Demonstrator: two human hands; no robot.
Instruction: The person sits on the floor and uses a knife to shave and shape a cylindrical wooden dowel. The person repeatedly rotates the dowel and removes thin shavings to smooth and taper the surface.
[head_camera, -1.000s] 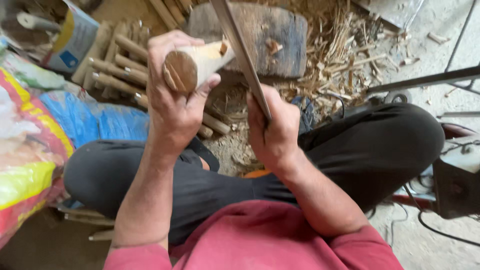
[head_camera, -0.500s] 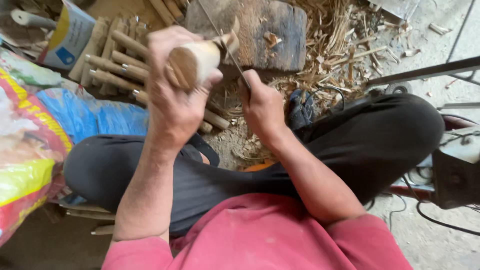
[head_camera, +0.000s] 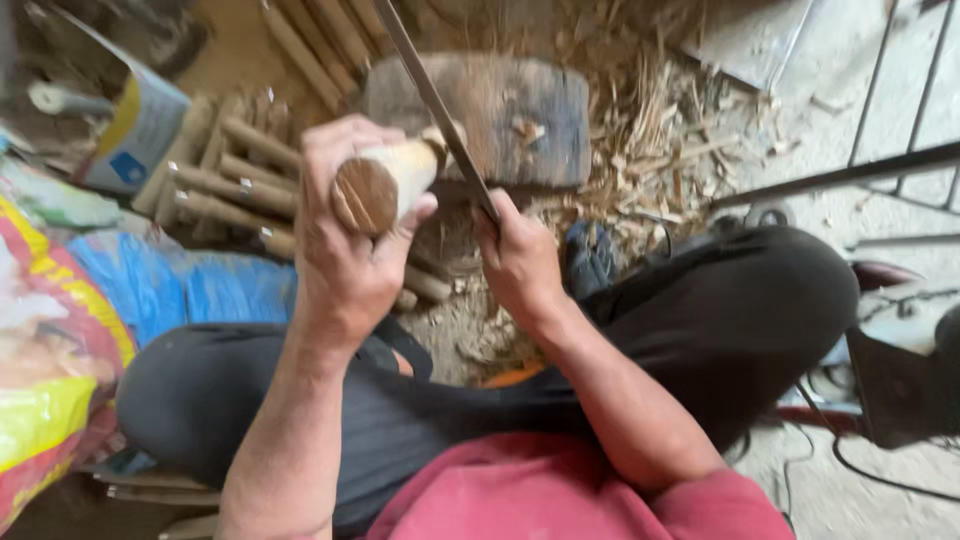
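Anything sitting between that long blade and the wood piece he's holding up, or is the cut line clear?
Nothing visible is between them. The blade, gripped by the right hand, lies right against the pale far end of the wood piece held in the left hand. The left fingers wrap the near end, away from the edge.

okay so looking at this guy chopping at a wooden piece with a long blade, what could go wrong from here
1. The left hand grips the wooden piece right where the long blade meets it; a slip could likely cut the fingers or thumb.
2. The right hand works just above the crossed legs, so a glancing stroke might reach a knee.
3. The piece is held in the air, above the chopping block, so it may twist.
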